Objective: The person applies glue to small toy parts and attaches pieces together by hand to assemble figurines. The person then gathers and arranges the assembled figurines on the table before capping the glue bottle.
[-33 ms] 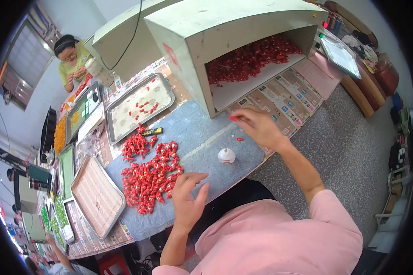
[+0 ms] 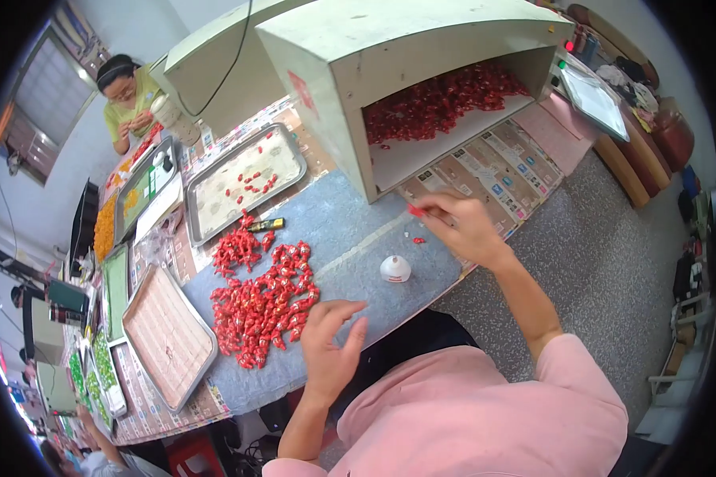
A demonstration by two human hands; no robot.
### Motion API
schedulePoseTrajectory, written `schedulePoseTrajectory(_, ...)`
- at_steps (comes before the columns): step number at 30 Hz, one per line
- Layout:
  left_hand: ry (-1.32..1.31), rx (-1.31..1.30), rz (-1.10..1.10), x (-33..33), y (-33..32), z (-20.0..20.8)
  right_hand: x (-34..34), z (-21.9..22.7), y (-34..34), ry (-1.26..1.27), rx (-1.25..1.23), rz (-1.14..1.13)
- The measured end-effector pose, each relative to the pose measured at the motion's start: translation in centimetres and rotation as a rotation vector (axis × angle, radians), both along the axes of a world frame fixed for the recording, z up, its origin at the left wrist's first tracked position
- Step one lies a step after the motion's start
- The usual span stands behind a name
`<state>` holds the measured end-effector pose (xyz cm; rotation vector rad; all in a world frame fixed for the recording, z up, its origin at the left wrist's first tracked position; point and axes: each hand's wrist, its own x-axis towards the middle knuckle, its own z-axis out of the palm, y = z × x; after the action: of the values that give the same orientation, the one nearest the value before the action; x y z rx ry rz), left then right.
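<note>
My right hand (image 2: pixel 463 230) is held over the blue cloth in front of the pale box-shaped machine, its fingertips pinching a small red piece (image 2: pixel 415 210). Below it on the cloth lie another tiny red piece (image 2: pixel 419 240) and a white squeeze bottle (image 2: pixel 395 269) with a cone-shaped top. My left hand (image 2: pixel 332 346) is by the cloth's near edge, thumb and fingers apart, holding nothing. Just left of it spreads a heap of small red figures (image 2: pixel 258 310) with pale markings. A smaller red cluster (image 2: pixel 235 250) sits behind, touching a dark and yellow tube (image 2: pixel 266 225).
The open-fronted machine (image 2: pixel 350 87) holds many red pieces (image 2: pixel 445 103). A metal tray (image 2: pixel 207 226) with scattered red pieces stands left of it, and a pinkish tray (image 2: pixel 167 334) lies nearer. Across the table, a co-worker in a yellow-green top (image 2: pixel 147 91) handles small pieces.
The whole view has shifted very slightly. My right hand keeps its pinch on the red piece, and my left hand stays spread beside the heap.
</note>
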<state>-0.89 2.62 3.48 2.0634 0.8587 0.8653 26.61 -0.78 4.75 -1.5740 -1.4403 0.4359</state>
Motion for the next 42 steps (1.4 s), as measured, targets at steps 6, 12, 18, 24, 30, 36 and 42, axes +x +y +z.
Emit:
schedulePoseTrajectory(6, -0.105, 0.280, -0.107, 1.5, -2.9, 0.6, -5.6, -0.6, -6.8, 0.723, -0.233, 0.215)
schedulePoseTrajectory(12, -0.132, 0.336, -0.273, 1.7, -3.4, -0.7, -7.7, -1.9, -7.7, 0.993, -0.317, 0.251)
schedulePoseTrajectory(18, -0.139, 0.178, -0.225, 1.0, -3.7, -0.4, -9.3, -2.9, -7.6, 1.084, -0.311, 0.258)
schedulePoseTrajectory(24, -0.237, -0.164, -0.101, -0.6, -3.5, -1.6, -10.2, -2.7, -6.8, 0.746, -0.145, 0.079)
schedulePoseTrajectory(30, -0.704, -0.908, -0.051, -2.2, -3.2, -2.7, -8.5, -3.5, -3.8, 0.100, 0.002, -0.179)
schedulePoseTrajectory(36, -0.883, -1.086, -0.033, -2.4, -3.4, -3.0, -8.6, -3.3, -1.8, 0.010, 0.005, -0.229)
schedulePoseTrajectory(42, -1.066, -1.334, -0.161, -2.7, -3.0, -3.5, -7.4, -4.3, 0.1, -0.157, 0.112, -0.085)
